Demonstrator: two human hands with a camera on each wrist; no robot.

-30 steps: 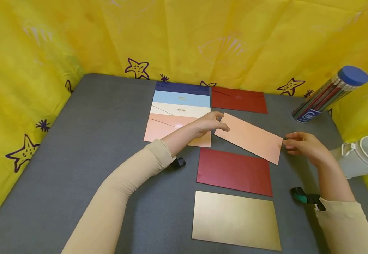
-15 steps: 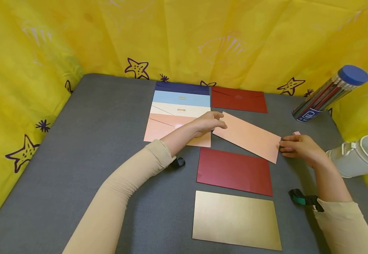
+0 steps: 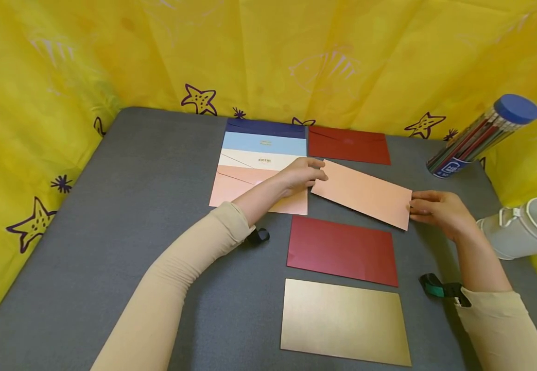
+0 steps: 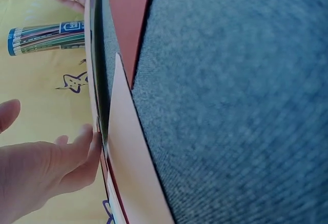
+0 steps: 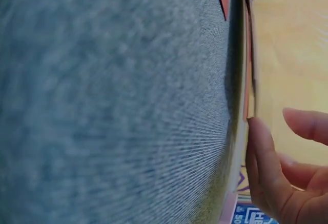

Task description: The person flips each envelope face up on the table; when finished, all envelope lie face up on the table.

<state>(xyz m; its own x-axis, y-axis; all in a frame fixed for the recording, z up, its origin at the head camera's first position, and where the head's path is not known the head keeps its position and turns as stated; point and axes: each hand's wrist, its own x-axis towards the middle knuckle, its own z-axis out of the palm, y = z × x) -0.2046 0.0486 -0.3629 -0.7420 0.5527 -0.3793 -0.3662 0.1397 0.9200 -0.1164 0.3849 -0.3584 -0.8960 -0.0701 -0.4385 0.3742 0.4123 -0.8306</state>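
A peach envelope (image 3: pixel 363 193) lies slightly askew on the grey table between both hands, plain side up. My left hand (image 3: pixel 301 175) touches its left end with the fingers; in the left wrist view the thumb stands apart. At the other end, my right hand (image 3: pixel 444 208) has its fingertips against the short edge, and its thumb is lifted away in the right wrist view. Left of it, overlapping envelopes form a column: navy (image 3: pixel 265 126), light blue (image 3: pixel 249 141), cream (image 3: pixel 240 158) and pink (image 3: pixel 231 190). The left forearm partly covers the pink one.
A red envelope (image 3: pixel 349 145) lies behind the peach one. In front are a crimson envelope (image 3: pixel 342 250) and a gold envelope (image 3: pixel 344 322). A blue-capped tube of pencils (image 3: pixel 479 136) and a white bucket (image 3: pixel 511 234) stand at the right. Yellow cloth (image 3: pixel 273 51) borders the table.
The peach envelope has turned slightly, its right end moving away from me, and its left end has shifted back a little. My right fingers have come against its right edge.
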